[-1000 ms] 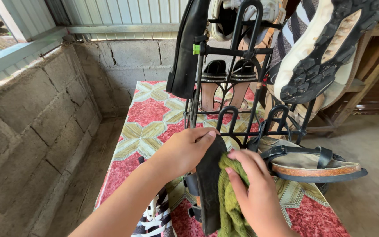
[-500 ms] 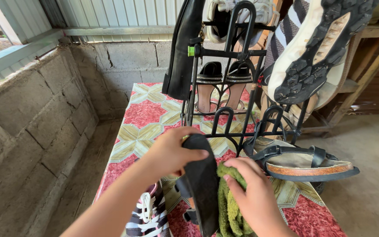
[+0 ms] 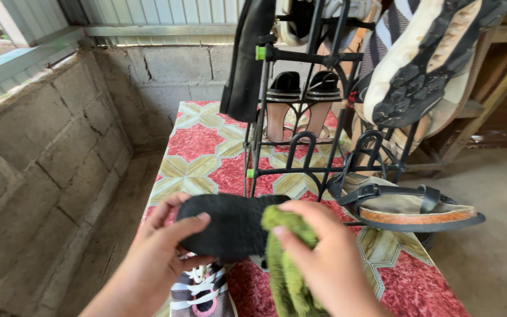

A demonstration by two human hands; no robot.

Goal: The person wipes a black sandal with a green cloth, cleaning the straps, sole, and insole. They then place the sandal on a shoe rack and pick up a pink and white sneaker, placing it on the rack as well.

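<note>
Two hands work a black insole over a patterned tabletop, near its front edge.

The left hand clamps the black insole by its left end, thumb on top, holding it flat above the tabletop. The right hand is closed on a green cloth pressed against the insole's right end, which it hides. A sneaker below is cut off by the frame; a shoe rack stands behind.
</note>
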